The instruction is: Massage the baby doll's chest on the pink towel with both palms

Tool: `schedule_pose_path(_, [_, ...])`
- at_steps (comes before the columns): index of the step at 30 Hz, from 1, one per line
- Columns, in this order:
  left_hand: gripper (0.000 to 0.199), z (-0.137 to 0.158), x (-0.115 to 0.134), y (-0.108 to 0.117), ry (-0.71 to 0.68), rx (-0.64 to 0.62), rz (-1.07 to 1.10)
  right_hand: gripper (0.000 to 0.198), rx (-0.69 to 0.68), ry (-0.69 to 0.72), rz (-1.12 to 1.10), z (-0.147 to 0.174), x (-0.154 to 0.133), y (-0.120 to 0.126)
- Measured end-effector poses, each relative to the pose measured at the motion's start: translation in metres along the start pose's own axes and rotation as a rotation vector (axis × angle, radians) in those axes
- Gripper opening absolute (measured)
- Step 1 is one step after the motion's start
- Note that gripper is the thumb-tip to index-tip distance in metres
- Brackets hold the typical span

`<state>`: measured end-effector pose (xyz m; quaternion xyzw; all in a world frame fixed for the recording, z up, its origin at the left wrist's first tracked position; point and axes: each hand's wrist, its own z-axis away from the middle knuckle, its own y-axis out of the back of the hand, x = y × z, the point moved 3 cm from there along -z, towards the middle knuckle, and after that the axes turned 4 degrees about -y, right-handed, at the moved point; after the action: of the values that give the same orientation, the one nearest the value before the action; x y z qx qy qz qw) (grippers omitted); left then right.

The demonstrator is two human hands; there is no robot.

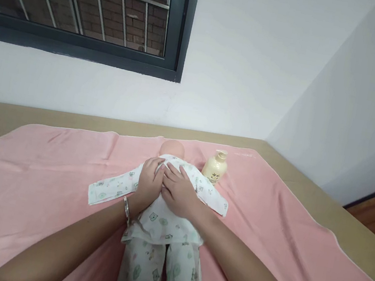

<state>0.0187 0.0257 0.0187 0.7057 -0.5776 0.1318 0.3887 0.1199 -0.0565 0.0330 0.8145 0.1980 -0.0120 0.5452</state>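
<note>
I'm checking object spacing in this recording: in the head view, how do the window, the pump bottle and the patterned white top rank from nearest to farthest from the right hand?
1. Patterned white top: directly under the right hand, touching it.
2. Pump bottle: beyond the hand and to its right, on the pink cloth.
3. Window: farthest, at upper left.

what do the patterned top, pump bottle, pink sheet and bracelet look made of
Patterned top: probably thin cotton-like cloth, matte, softly wrinkled. Pump bottle: likely plastic, slightly glossy, with a pump head. Pink sheet: some soft fabric, matte, creased and folded. Bracelet: apparently metal, given its silvery shine.
</note>
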Motion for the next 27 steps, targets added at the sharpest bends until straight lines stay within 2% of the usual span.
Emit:
schedule_pose_path(2, [0.023,0.000,-0.001,-0.001,-0.022,-0.011,-0.045,0.042,-0.011,-0.025,-0.064,-0.005,0.018,0.001])
schedule_pose_path(5, [0.026,0.000,-0.003,-0.001,-0.049,-0.038,-0.129,0.046,0.063,-0.226,-0.077,-0.007,0.038,0.003])
schedule_pose_path(8, [0.026,0.000,-0.007,0.000,-0.061,-0.077,-0.218,0.047,0.139,-0.388,-0.017,-0.005,0.043,0.006])
schedule_pose_path(13, [0.030,-0.002,-0.012,-0.001,-0.005,-0.161,-0.356,0.051,0.086,-0.458,0.015,-0.005,0.048,0.007])
schedule_pose_path(17, [0.034,-0.004,-0.014,-0.005,-0.041,-0.233,-0.342,0.051,0.047,-0.427,0.022,-0.007,0.056,0.004])
schedule_pose_path(23, [0.030,-0.005,-0.010,-0.004,-0.161,-0.263,-0.290,0.037,0.086,-0.185,0.085,-0.009,0.044,0.010])
schedule_pose_path(25, [0.027,-0.004,-0.006,-0.002,-0.198,-0.245,-0.299,0.034,0.098,-0.192,0.139,-0.008,0.035,0.011])
schedule_pose_path(27, [0.023,-0.002,-0.001,0.000,-0.224,-0.210,-0.329,0.032,0.116,-0.258,0.220,-0.005,0.024,0.012])
